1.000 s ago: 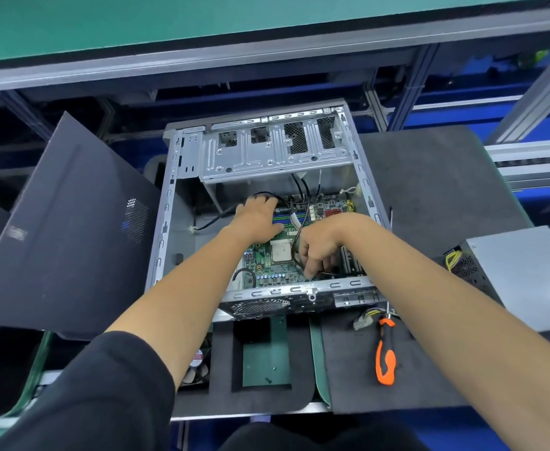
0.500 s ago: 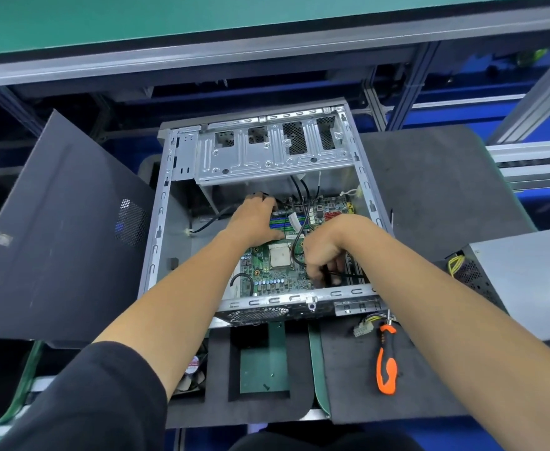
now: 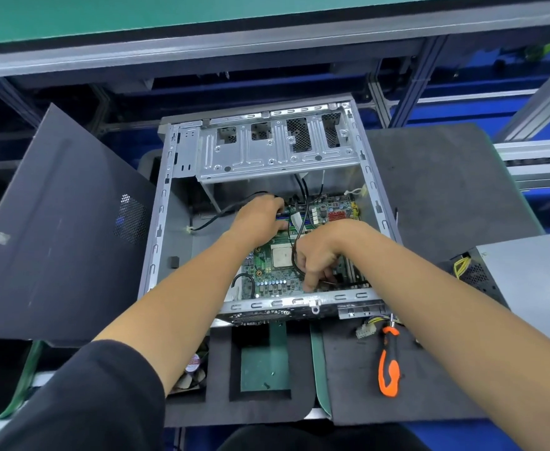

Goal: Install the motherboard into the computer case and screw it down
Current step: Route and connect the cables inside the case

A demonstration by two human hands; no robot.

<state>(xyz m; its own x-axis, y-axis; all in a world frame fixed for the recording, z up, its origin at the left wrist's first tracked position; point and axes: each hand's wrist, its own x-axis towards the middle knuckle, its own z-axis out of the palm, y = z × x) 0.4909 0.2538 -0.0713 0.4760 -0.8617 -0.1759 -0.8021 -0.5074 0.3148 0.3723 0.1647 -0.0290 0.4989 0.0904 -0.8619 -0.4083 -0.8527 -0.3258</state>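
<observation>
The open silver computer case lies on its side on dark foam. A green motherboard rests on the case floor. My left hand is over the board's far left part, with fingers curled around its edge beside a black cable. My right hand is at the board's near right part. Its fingers curl downward and pinch a thin black cable that loops past the square CPU socket. The fingertips are partly hidden.
An orange-and-black screwdriver lies on the foam pad in front of the case, beside a white connector. A grey power supply sits at the right. The dark side panel leans at the left. A small screw lies on green matting.
My right hand has slid toward the board's near edge and its fingers have curled tighter. My left hand has stayed at the far left of the board, its fingers curling more.
</observation>
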